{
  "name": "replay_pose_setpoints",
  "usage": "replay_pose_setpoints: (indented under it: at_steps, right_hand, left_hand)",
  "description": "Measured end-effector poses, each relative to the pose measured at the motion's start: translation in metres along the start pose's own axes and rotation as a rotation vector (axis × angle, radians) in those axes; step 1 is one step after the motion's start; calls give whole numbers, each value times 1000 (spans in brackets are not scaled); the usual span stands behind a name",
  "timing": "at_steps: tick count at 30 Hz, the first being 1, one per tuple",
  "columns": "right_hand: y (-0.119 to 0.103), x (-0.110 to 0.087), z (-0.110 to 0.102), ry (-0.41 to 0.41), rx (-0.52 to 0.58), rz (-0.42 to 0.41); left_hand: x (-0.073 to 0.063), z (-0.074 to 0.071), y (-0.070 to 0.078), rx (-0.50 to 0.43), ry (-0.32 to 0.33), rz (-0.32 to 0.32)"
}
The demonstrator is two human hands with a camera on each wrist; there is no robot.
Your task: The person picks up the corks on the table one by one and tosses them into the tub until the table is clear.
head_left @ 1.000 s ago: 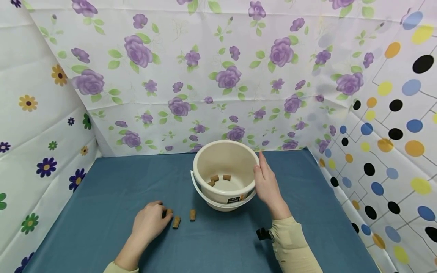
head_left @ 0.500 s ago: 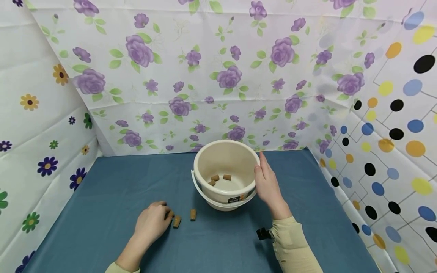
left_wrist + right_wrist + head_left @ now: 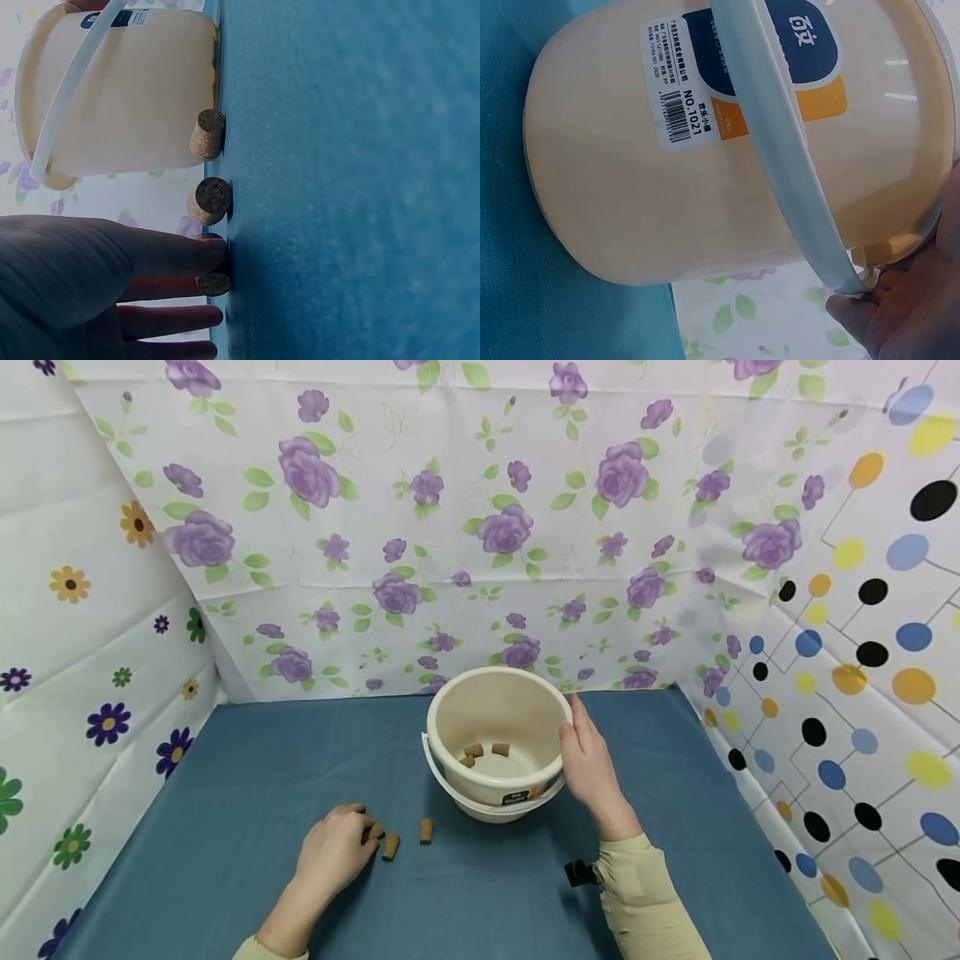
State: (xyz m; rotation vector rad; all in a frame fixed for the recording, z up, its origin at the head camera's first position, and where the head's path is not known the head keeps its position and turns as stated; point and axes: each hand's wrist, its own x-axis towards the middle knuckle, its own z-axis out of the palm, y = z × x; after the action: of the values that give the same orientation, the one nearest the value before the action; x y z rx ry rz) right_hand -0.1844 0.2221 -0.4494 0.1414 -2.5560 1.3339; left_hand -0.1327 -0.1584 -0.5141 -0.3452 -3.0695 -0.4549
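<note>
A cream bucket [image 3: 480, 789] stands upright on the blue cloth, with several brown corks [image 3: 500, 749] on its floor. My right hand [image 3: 592, 772] rests along the bucket's right side, fingers extended past the rim; in the right wrist view a fingertip sits right at the handle's hinge. Low on the cloth, left of the bucket, my left hand [image 3: 335, 846] pinches a cork [image 3: 374, 832] between thumb and fingers. Another cork [image 3: 391, 846] stands right beside the thumb, and one more [image 3: 426, 831] is closer to the bucket. The left wrist view shows a cork [image 3: 214, 283] against the forefinger.
The bucket's pale handle [image 3: 780, 150] hangs down across its front, over a printed label [image 3: 682, 97]. Blue cloth [image 3: 495, 893] covers the table. Behind it hangs a flowered sheet [image 3: 450, 635], and patterned sheets [image 3: 840, 710] close off both sides.
My left hand has shifted slightly right, its fingers closer about the cork. The right hand and the bucket keep their places; the whole view has drifted a little.
</note>
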Motion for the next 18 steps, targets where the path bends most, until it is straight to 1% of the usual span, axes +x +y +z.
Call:
replay_pose_setpoints:
  at_steps: [3, 8, 14, 18]
  right_hand:
    - [0, 1, 0, -2, 0, 2]
    - [-1, 1, 0, -3, -1, 2]
    - [0, 1, 0, 4, -3, 0]
    - [0, 1, 1, 6, -4, 3]
  left_hand:
    - [0, 0, 0, 1, 10, 6]
    - [0, -2, -1, -13, 8, 0]
    - [-1, -2, -2, -19, 40, 3]
    - [-1, -2, -3, -18, 42, -2]
